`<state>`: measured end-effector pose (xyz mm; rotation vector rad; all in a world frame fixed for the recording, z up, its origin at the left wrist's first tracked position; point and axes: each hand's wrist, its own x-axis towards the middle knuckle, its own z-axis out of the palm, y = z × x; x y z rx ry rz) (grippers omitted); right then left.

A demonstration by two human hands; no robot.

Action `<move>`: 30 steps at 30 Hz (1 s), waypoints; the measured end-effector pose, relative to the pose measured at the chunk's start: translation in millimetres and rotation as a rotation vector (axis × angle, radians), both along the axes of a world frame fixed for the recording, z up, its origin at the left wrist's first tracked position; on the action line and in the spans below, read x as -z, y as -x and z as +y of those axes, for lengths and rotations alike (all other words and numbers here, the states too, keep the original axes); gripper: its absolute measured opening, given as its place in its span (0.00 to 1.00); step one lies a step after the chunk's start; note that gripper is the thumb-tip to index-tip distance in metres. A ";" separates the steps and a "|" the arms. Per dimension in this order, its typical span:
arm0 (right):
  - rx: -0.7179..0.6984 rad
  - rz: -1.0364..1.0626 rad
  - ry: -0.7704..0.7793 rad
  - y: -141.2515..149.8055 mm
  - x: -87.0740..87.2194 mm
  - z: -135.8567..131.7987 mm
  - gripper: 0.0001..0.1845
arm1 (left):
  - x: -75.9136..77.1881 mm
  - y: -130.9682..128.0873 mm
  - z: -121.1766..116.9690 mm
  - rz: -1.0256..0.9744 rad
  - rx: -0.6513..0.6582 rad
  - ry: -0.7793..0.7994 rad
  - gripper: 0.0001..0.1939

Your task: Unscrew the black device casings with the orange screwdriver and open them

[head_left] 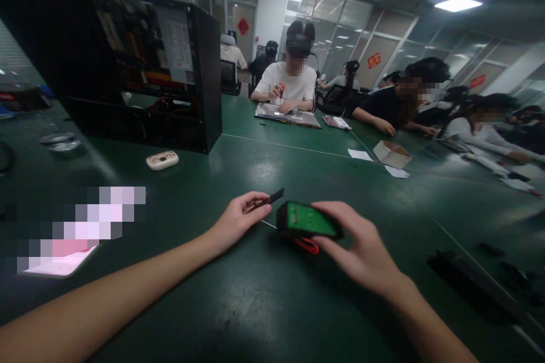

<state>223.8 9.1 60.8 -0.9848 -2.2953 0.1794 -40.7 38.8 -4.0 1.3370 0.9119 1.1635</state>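
Over the green tabletop, my left hand [244, 216] is closed on a thin, dark flat piece [275, 197] whose far end sticks out past the fingertips. To its right, my right hand [355, 244] grips a small black device with a green circuit board [313, 220] by its right end, thumb below and fingers above. The device is tilted so that the board side faces me, and it looks slightly blurred. A red wire loop [310, 245] hangs under it. The dark piece and the device are close together but apart. A short pale line shows between them; I cannot tell what it is.
An open black computer case [213, 79] stands at the left, with a cream earbud case [162, 160] before it. A lit phone [63, 267] lies nearer. Dark parts [472, 283] lie at the right. A cardboard box [392, 154] and co-workers [287, 82] are beyond.
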 end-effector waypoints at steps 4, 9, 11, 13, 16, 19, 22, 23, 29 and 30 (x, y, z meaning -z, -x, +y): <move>0.587 0.093 -0.144 -95.2 -19.7 33.5 0.26 | -3.9 -1.3 -7.2 0.191 0.092 -0.093 0.23; 1.175 -0.269 0.090 -192.5 -17.8 51.5 0.27 | -11.6 -2.3 -17.1 0.476 0.134 -0.259 0.20; 1.199 -0.328 0.202 -209.7 -12.7 50.4 0.25 | -11.9 -2.6 -18.0 0.511 0.134 -0.277 0.21; 1.182 -0.341 0.250 -217.9 -6.5 49.4 0.23 | -10.9 -2.5 -17.8 0.509 0.137 -0.275 0.21; 1.180 -0.348 0.285 -223.2 3.2 51.5 0.22 | -9.2 -1.9 -17.4 0.517 0.155 -0.287 0.20; 1.194 -0.356 0.318 -221.3 9.2 56.3 0.22 | -9.2 -1.7 -17.8 0.547 0.169 -0.331 0.20; 1.168 -0.349 0.219 -194.7 8.3 58.9 0.26 | -9.8 -2.8 -18.2 0.579 0.165 -0.389 0.20; 1.095 -0.317 0.125 -177.3 7.1 57.8 0.28 | -9.7 -3.3 -18.2 0.592 0.160 -0.402 0.19; 0.070 -0.247 -0.218 -26.7 14.5 26.5 0.28 | -6.3 -5.6 -16.6 0.628 0.136 -0.391 0.21; -0.023 -0.311 -0.214 -6.4 18.9 20.4 0.28 | -6.0 -5.8 -16.5 0.612 0.127 -0.385 0.21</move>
